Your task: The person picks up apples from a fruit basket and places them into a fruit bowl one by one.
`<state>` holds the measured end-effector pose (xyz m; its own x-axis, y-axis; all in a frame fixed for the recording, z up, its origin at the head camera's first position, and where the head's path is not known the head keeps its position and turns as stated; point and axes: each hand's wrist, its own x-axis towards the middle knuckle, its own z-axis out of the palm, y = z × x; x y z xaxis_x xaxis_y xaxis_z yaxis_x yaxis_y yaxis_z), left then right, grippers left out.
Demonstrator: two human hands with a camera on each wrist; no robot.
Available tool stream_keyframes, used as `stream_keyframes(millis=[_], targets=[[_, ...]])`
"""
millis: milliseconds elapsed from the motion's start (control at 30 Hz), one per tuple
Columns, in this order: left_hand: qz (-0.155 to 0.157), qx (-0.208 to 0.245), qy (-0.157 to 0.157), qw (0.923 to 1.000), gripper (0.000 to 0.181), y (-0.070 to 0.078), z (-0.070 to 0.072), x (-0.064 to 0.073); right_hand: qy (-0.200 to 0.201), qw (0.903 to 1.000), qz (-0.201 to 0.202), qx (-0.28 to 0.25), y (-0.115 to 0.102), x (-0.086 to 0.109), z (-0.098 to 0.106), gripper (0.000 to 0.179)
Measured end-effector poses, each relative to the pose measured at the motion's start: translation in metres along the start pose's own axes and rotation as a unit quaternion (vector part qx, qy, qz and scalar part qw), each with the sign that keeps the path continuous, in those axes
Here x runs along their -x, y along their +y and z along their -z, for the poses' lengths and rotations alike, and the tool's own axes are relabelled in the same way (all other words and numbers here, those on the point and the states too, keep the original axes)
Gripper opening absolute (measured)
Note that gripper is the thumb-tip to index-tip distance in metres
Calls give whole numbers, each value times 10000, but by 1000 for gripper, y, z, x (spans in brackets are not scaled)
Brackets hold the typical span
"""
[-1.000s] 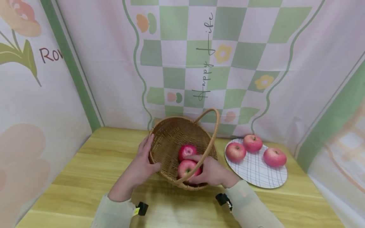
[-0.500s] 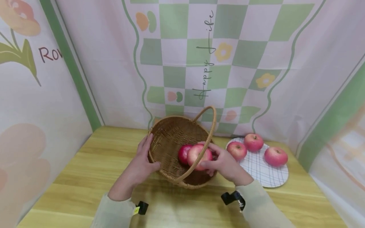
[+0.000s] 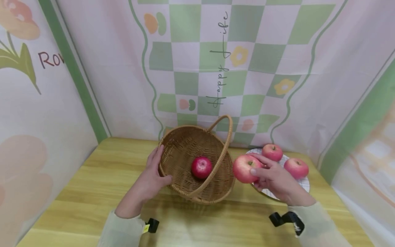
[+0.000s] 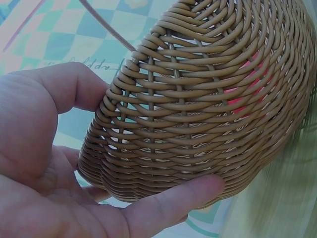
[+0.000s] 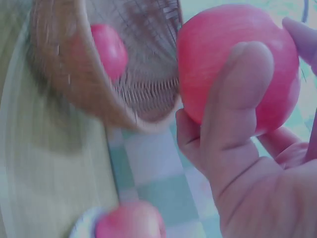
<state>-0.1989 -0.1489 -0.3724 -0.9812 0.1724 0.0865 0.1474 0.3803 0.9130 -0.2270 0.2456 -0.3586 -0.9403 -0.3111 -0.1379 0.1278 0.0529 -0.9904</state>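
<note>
A wicker basket with an arched handle stands tipped, its opening facing me. My left hand grips its left rim, the thumb hooked over the edge and the other fingers along the outer weave. One dark red apple lies inside the basket. To the right of the basket, my right hand holds a pinkish red apple between thumb and fingers. This apple and hand overlap the left part of a white checked plate. On the plate sit an apple at the back and another apple at the right.
The wooden table runs up to a fabric backdrop with green checks just behind the basket. Side curtains close in the left and right.
My right hand has lifted the pinkish apple out of the basket and carried it right, toward the plate. The left hand keeps its grip on the rim.
</note>
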Motion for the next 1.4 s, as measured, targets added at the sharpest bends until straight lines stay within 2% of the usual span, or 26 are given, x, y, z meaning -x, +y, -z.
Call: stream_keyframes(millis=[100, 300, 467, 567, 767, 1067, 1133, 1300, 1400], targets=[[0, 15, -8, 10000, 107, -1, 0, 0, 216, 9997, -76, 95, 3, 9, 20, 63], [18, 22, 38, 10000, 107, -1, 0, 1, 561, 9975, -21, 424, 15, 24, 57, 45], [24, -5, 47, 10000, 107, -2, 0, 1, 899, 9917, -177, 902, 23, 34, 80, 69], [67, -16, 58, 10000, 108, -3, -1, 0, 1166, 9847, -354, 1243, 29, 38, 90, 82], [147, 40, 74, 9999, 110, -5, -1, 0, 1571, 9653, -517, 2020, 44, 44, 103, 89], [70, 99, 4, 9999, 108, -3, 0, -1, 1831, 9344, -855, 2932, 56, 46, 118, 97], [74, 82, -3, 9999, 108, -2, 0, -1, 1915, 9320, -915, 2938, 57, 46, 120, 98], [94, 47, 1, 9999, 108, -1, 0, 0, 1985, 9374, -879, 2722, 61, 44, 121, 100], [108, 49, 6, 9999, 108, -1, 0, -1, 1954, 9353, -806, 2837, 63, 45, 120, 100]])
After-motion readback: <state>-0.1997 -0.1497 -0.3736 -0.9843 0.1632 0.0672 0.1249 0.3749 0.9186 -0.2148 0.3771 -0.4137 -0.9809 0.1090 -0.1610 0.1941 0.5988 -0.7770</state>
